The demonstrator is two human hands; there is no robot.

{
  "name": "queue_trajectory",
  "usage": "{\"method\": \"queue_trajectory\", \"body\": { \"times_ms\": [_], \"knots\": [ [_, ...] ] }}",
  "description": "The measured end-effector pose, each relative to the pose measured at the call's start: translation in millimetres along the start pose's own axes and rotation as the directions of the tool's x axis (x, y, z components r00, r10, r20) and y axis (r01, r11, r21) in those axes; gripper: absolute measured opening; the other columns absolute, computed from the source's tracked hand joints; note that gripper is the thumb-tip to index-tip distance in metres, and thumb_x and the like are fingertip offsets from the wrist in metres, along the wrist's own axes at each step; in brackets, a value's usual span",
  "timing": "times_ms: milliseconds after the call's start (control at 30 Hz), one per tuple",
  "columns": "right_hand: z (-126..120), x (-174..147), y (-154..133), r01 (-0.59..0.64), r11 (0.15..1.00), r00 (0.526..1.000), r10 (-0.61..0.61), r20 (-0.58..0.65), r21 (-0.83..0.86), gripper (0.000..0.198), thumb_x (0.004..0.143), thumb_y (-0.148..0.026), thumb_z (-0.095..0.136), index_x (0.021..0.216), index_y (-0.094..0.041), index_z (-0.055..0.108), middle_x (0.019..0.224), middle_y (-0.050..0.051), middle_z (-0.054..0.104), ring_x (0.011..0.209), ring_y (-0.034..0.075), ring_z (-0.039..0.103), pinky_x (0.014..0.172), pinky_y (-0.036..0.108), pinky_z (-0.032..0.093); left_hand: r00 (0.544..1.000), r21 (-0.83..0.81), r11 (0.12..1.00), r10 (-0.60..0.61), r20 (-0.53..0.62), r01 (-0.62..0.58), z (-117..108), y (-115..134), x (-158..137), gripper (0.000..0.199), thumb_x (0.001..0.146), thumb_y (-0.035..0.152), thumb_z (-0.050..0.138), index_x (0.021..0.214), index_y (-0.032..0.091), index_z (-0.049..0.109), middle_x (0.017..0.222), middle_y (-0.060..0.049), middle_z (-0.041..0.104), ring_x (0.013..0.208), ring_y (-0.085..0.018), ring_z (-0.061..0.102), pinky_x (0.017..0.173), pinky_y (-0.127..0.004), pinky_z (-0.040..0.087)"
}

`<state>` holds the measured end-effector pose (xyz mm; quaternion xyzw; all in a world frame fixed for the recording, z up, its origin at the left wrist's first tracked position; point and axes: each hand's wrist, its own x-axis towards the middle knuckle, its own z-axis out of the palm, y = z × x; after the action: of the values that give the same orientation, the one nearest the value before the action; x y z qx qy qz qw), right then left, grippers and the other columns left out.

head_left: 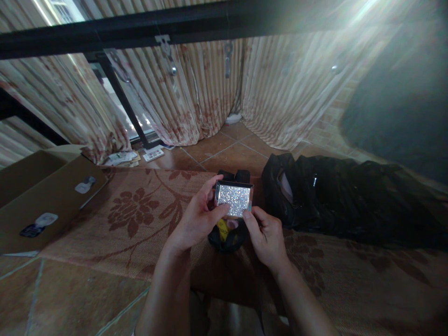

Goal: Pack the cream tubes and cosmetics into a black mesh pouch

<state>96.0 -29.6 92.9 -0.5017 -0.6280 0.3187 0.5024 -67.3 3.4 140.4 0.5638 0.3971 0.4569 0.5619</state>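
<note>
A small rectangular glittery silver piece with shiny, mirror-like edges (234,199) is held up between both hands in the head view. My left hand (199,212) is closed around its left side, thumb lying over the lower front. At the lower right corner, my right hand (266,233) pinches it with the thumb in front. I cannot tell whether it is a box, a coaster or a frame. Below it sits a dark bag-like thing (227,245), with a yellow item (222,229) bearing dark lettering showing in it. Further dark padded shapes (241,176) show behind the piece.
A floral rug (157,219) lies over brown floor tiles (224,144). An opened cardboard box (52,196) stands left; a large black bag (336,200) lies right. Papers (122,157) and a white labelled packet (153,154) lie near the long curtains (189,98). A dark bar (140,25) crosses above.
</note>
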Motion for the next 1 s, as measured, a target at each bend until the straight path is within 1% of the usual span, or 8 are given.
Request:
{"method": "queue_trajectory", "body": {
  "times_ms": [200,333,533,733,1000],
  "knots": [
    [-0.6,0.0,0.5,0.009,1.000,1.000,-0.009,-0.002,-0.026,0.027,0.093,-0.033,0.051,0.073,-0.017,0.060,0.061,-0.002,0.058,0.052,0.009,0.051,0.050,0.019,0.036,1.000,0.002,1.000,0.008,0.007,-0.008,-1.2,-1.2,0.3,0.068,0.076,0.018,0.065,0.137,0.019,0.036,0.111,-0.009,0.065,0.093,-0.019,0.063,0.083,-0.033,0.050],
    [-0.4,-0.3,1.3,0.004,0.999,1.000,-0.004,0.001,-0.037,0.028,0.093,-0.034,0.051,0.073,-0.017,0.060,0.061,-0.002,0.057,0.053,0.009,0.052,0.051,0.019,0.037,1.000,-0.007,1.000,0.003,0.008,-0.003,-1.2,-1.3,0.0,0.068,0.076,0.018,0.065,0.137,0.019,0.036,0.114,-0.010,0.064,0.098,-0.020,0.062,0.084,-0.033,0.049],
    [0.1,-0.4,0.0,0.004,1.000,1.000,-0.004,-0.003,-0.022,0.028,0.093,-0.034,0.052,0.072,-0.017,0.060,0.062,-0.002,0.058,0.053,0.009,0.052,0.050,0.019,0.038,1.000,0.004,1.000,-0.001,0.003,0.001,-1.0,-0.7,-0.2,0.068,0.075,0.017,0.065,0.137,0.019,0.036,0.109,-0.008,0.065,0.095,-0.020,0.063,0.084,-0.033,0.049],
    [-0.2,-0.1,-0.6,-0.015,1.000,1.000,0.015,0.009,0.000,0.026,0.093,-0.033,0.052,0.074,-0.017,0.061,0.064,-0.001,0.062,0.054,0.010,0.055,0.050,0.019,0.040,1.000,0.018,1.000,-0.005,-0.011,0.006,-0.1,1.0,-0.7,0.067,0.075,0.017,0.066,0.136,0.018,0.038,0.110,-0.009,0.065,0.093,-0.019,0.063,0.085,-0.034,0.049],
    [-0.1,0.0,-0.5,-0.004,1.000,1.000,0.004,0.005,-0.005,0.026,0.093,-0.034,0.052,0.076,-0.017,0.062,0.064,-0.001,0.062,0.056,0.011,0.057,0.052,0.019,0.041,1.000,0.013,1.000,0.015,-0.001,-0.015,-1.8,-1.2,-0.1,0.066,0.075,0.017,0.065,0.136,0.019,0.039,0.115,-0.010,0.064,0.102,-0.022,0.062,0.088,-0.035,0.049]
  ]
}}
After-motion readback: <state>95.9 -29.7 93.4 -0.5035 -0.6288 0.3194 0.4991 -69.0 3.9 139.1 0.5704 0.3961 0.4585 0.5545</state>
